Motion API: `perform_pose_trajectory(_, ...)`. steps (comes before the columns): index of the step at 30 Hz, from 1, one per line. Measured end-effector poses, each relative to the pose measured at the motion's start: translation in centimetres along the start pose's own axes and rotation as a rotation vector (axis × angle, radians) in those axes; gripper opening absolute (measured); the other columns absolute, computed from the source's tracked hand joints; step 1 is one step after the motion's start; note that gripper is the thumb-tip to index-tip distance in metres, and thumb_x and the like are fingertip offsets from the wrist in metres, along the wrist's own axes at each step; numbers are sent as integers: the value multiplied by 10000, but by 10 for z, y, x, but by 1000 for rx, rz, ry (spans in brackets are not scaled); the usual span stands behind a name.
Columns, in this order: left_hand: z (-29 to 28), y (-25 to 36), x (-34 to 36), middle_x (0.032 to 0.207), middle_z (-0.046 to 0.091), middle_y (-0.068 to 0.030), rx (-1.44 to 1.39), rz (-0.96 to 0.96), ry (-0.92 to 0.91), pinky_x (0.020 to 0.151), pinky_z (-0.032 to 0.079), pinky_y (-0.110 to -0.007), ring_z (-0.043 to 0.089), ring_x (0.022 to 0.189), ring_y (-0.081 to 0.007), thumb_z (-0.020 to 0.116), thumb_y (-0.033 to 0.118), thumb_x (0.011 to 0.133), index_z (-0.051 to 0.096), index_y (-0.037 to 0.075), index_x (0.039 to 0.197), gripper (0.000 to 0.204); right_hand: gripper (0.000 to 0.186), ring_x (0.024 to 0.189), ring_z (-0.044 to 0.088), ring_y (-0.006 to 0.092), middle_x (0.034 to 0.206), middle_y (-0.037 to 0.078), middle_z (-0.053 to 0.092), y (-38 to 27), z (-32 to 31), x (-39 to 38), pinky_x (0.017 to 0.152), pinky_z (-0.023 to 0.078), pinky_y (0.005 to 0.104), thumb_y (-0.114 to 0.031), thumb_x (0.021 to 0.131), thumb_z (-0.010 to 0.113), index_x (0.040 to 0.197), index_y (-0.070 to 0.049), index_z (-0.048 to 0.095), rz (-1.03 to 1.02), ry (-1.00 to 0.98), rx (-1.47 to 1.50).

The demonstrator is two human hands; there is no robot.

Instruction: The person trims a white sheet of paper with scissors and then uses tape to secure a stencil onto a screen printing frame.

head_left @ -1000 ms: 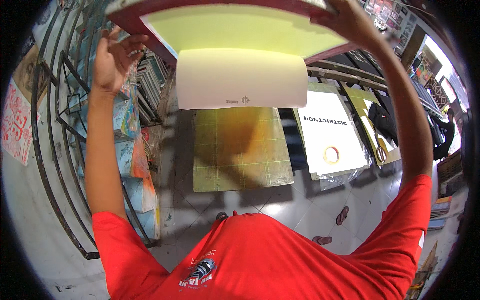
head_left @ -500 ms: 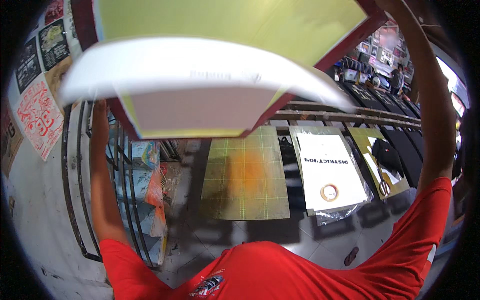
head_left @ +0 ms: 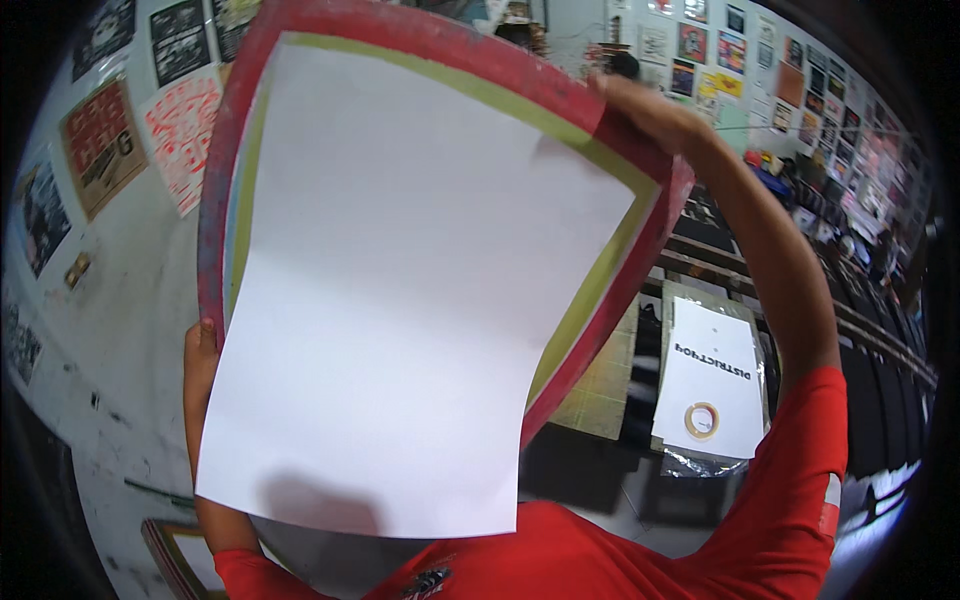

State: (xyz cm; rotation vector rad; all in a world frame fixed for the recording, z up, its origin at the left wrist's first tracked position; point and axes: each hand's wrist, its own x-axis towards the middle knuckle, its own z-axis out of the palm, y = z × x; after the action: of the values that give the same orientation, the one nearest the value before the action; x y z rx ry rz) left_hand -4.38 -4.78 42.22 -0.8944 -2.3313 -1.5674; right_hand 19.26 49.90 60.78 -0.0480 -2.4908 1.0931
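A large screen printing frame (head_left: 430, 37) with red edges is held up in front of me, tilted, its upper right corner leaning right. Over its yellow-green mesh (head_left: 575, 325) lies a big blank white sheet (head_left: 400, 270), whose lower end hangs past the frame toward my chest. My left hand (head_left: 201, 350) is closed on the frame's left edge, with the thumb showing and the other fingers hidden behind. My right hand (head_left: 655, 115) is closed on the top edge near the right corner; its fingertips are partly out of sight. What holds the sheet to the mesh cannot be seen.
Right of the frame, a printing board (head_left: 600, 390) shows in part. Beside it lies a white printed sheet (head_left: 715, 360) bearing a tape roll (head_left: 702, 420). Metal rails (head_left: 720, 260) run behind. Posters (head_left: 105, 145) hang on the left wall. Another frame (head_left: 165, 550) leans at lower left.
The frame has come down and tilted, so its sheet-covered side now faces me. The white sheet, earlier bowed out and blurred, now lies over the mesh. My view has turned left.
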Motion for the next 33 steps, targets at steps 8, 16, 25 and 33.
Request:
perform_pose_trajectory(8,-101,-56,-160,812,616,-35,-80,-237,115,675,467,-262,545,721,-96,427,488,993,586,-23,927,539,799,989,603,191,1045,126,651,-55,170,30,895,462,310,-410,687,829,1256,48,506,-277,-391,-112)
perform_pose_trajectory(16,-178,-104,-374,724,499,3,417,-311,387,635,402,-334,428,694,-119,523,366,961,529,7,798,394,909,917,628,214,985,155,662,-182,362,4,836,481,322,-343,527,918,1232,60,510,-633,-390,-172)
perform_pose_trajectory(25,-179,-86,-540,938,602,-135,300,-615,786,813,435,-376,543,873,-238,532,476,930,573,-56,1031,543,550,657,603,247,724,128,632,-281,506,-20,625,458,372,-491,704,771,925,-5,645,-898,-476,-82)
perform_pose_trajectory(33,-154,-67,-596,1258,497,-214,278,-692,865,997,335,-399,456,1167,-326,490,401,955,447,-55,1275,559,642,641,593,364,612,181,582,-345,580,-19,616,449,463,-659,777,609,737,-19,631,-1238,-436,-40)
